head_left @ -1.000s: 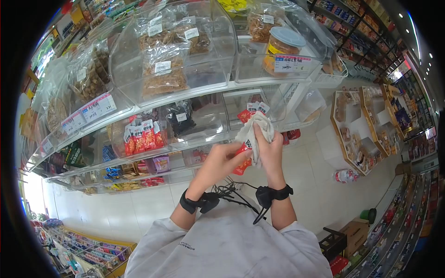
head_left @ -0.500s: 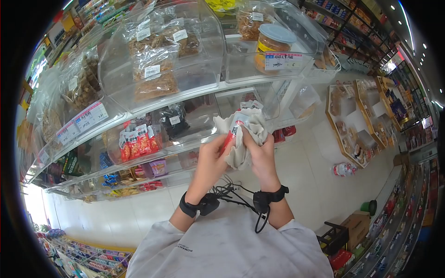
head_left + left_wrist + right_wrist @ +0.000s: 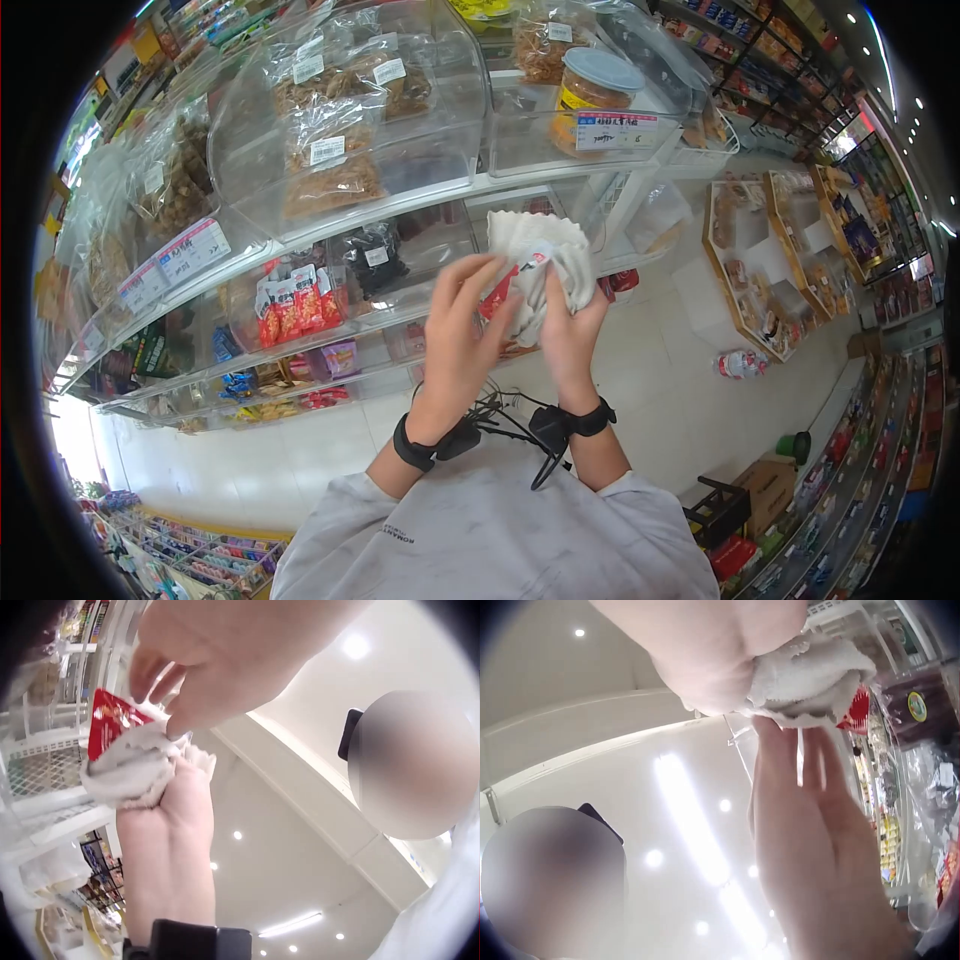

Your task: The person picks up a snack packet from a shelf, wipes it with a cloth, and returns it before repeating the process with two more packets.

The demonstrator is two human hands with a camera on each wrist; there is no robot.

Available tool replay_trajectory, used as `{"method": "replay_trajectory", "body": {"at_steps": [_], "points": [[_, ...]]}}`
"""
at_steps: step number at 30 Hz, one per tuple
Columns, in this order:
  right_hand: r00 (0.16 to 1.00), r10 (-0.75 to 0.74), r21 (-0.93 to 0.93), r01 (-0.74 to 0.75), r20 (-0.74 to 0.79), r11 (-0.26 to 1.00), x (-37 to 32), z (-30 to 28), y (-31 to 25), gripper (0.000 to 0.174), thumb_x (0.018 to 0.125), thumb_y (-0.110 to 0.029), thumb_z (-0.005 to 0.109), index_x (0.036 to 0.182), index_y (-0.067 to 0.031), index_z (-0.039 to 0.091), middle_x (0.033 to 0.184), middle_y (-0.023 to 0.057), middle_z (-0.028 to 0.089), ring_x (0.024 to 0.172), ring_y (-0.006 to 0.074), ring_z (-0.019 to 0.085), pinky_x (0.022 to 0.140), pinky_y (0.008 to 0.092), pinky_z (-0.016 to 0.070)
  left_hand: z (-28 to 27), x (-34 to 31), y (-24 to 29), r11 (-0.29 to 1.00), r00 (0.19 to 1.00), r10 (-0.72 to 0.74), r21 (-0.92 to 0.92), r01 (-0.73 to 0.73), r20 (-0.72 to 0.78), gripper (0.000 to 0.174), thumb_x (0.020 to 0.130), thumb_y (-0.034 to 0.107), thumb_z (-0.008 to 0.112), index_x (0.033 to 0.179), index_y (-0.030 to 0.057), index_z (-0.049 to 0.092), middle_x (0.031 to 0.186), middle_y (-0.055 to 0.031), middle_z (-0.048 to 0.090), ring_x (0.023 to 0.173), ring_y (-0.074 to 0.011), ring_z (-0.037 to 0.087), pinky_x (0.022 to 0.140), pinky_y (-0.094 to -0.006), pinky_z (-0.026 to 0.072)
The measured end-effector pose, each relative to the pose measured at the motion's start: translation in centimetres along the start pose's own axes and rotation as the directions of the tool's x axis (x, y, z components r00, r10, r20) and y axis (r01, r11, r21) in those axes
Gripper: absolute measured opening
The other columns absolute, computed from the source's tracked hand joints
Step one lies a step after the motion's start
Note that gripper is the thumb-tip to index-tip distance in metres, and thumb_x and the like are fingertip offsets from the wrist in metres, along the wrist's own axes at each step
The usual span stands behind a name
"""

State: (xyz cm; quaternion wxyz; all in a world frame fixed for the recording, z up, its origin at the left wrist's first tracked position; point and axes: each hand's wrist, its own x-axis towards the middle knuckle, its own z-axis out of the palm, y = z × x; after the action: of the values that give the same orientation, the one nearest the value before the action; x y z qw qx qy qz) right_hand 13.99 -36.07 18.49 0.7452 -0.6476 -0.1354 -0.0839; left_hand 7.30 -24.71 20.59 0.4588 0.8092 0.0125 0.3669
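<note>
A crumpled white cloth [image 3: 540, 235] with a wavy edge is bunched in my right hand [image 3: 572, 345], whose thumb presses on it. Against the cloth lies a red snack packet [image 3: 498, 293], partly wrapped by the folds; its red corner [image 3: 112, 724] sticks out in the left wrist view. My left hand [image 3: 460, 320] is beside the packet with its fingers loosely spread and extended. In the right wrist view the left hand's fingertips [image 3: 769, 727] come right up to the cloth's lower edge.
Clear bins in front hold bagged dried snacks [image 3: 330, 150], a blue-lidded jar [image 3: 595, 95] and red snack packets [image 3: 300, 305]. Wooden-edged display trays [image 3: 745, 265] stand to the right, with a wrapped pack [image 3: 742, 364] on the floor nearby. Black cables [image 3: 490, 405] hang between the wrists.
The cloth has been turned and spread, then gathered upward in the right hand. The left hand gripped the packet half a second ago; its fingers have since loosened and spread.
</note>
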Motion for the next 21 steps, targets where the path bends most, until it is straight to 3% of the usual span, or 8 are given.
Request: {"method": "replay_trajectory", "body": {"at_steps": [1, 3, 5, 8, 11, 13, 17, 21], "points": [[0.995, -0.104, -0.043, 0.103, -0.006, 0.994, -0.1, 0.5, -0.5, 0.024, 0.095, -0.006, 0.061, 0.116, 0.0055, 0.064, 0.109, 0.0115, 0.069, 0.097, 0.0159, 0.064, 0.087, 0.0294, 0.0495, 0.2, -0.3, 0.0, 0.983, 0.982, -0.087, -0.148, 0.113, 0.171, 0.047, 0.093, 0.007, 0.065, 0.137, -0.0009, 0.052, 0.134, -0.0214, 0.054, 0.120, -0.0347, 0.057, 0.099, -0.0383, 0.0463], [0.950, -0.311, -0.124, 0.308, -0.010, 0.943, -0.2, 1.9, -1.6, 0.028, 0.091, -0.001, 0.062, 0.118, 0.0054, 0.063, 0.113, 0.0137, 0.068, 0.100, 0.0185, 0.065, 0.089, 0.0309, 0.0497, 1.1, -1.1, 0.3, 0.964, 0.974, -0.138, -0.204, 0.174, 0.180, 0.050, 0.100, 0.014, 0.056, 0.145, -0.0036, 0.042, 0.141, -0.0249, 0.048, 0.128, -0.0376, 0.051, 0.106, -0.0399, 0.0412], [0.974, -0.219, -0.088, 0.224, 0.063, 0.970, -0.4, 1.1, -0.8, 0.033, 0.088, 0.001, 0.064, 0.121, 0.0049, 0.061, 0.120, 0.0162, 0.066, 0.106, 0.0228, 0.064, 0.092, 0.0336, 0.0491, 1.2, -1.7, -0.3, 0.981, 0.968, -0.114, -0.126, 0.144, 0.223, 0.057, 0.109, 0.029, 0.036, 0.152, -0.0073, 0.026, 0.150, -0.0289, 0.038, 0.140, -0.0382, 0.040, 0.114, -0.0404, 0.0320], [0.928, -0.265, -0.104, 0.301, 0.263, 0.948, -0.2, 1.0, -1.3, 0.038, 0.085, 0.002, 0.065, 0.123, 0.0049, 0.058, 0.128, 0.0198, 0.062, 0.116, 0.0298, 0.062, 0.098, 0.0367, 0.0473, 1.0, -1.3, 0.5, 0.846, 0.919, -0.209, -0.410, 0.342, 0.335, 0.061, 0.110, 0.039, 0.032, 0.149, -0.0070, 0.032, 0.147, -0.0232, 0.044, 0.136, -0.0314, 0.045, 0.112, -0.0377, 0.0343], [0.869, -0.312, -0.097, 0.374, 0.383, 0.922, -0.1, 1.8, -1.1, 0.039, 0.085, 0.002, 0.064, 0.124, 0.0053, 0.058, 0.135, 0.0230, 0.058, 0.124, 0.0346, 0.058, 0.102, 0.0386, 0.0448, 0.7, -1.5, -1.3, 0.482, 0.773, -0.365, -0.604, 0.634, 0.519, 0.060, 0.110, 0.045, 0.028, 0.147, -0.0011, 0.037, 0.144, -0.0144, 0.049, 0.133, -0.0235, 0.048, 0.111, -0.0369, 0.0372], [0.863, -0.255, -0.105, 0.331, 0.436, 0.938, -0.2, 1.9, -0.7, 0.044, 0.086, 0.002, 0.063, 0.129, 0.0053, 0.056, 0.141, 0.0261, 0.053, 0.131, 0.0376, 0.053, 0.106, 0.0397, 0.0424, 1.0, -1.7, -2.5, 0.359, 0.731, -0.415, -0.641, 0.679, 0.542, 0.059, 0.109, 0.046, 0.031, 0.146, 0.0009, 0.039, 0.141, -0.0122, 0.051, 0.130, -0.0213, 0.050, 0.109, -0.0363, 0.0396], [0.788, -0.316, -0.203, 0.478, 0.529, 0.855, -0.2, 2.3, -1.4, 0.054, 0.083, 0.001, 0.066, 0.135, 0.0056, 0.053, 0.144, 0.0269, 0.050, 0.135, 0.0406, 0.049, 0.107, 0.0415, 0.0420, 0.0, -0.7, -1.6, 0.105, 0.709, -0.458, -0.759, 0.643, 0.537, 0.055, 0.109, 0.045, 0.036, 0.144, 0.0030, 0.042, 0.139, -0.0105, 0.053, 0.127, -0.0193, 0.052, 0.107, -0.0361, 0.0415], [0.759, -0.429, -0.243, 0.592, 0.489, 0.769, -0.7, 2.3, -0.9, 0.050, 0.079, 0.001, 0.068, 0.128, 0.0057, 0.061, 0.134, 0.0245, 0.059, 0.128, 0.0404, 0.055, 0.102, 0.0421, 0.0476, -0.3, -0.6, -1.8, 0.105, 0.701, -0.504, -0.770, 0.629, 0.504, 0.053, 0.108, 0.043, 0.040, 0.142, 0.0022, 0.044, 0.134, -0.0106, 0.057, 0.122, -0.0205, 0.057, 0.104, -0.0363, 0.0446]]}}
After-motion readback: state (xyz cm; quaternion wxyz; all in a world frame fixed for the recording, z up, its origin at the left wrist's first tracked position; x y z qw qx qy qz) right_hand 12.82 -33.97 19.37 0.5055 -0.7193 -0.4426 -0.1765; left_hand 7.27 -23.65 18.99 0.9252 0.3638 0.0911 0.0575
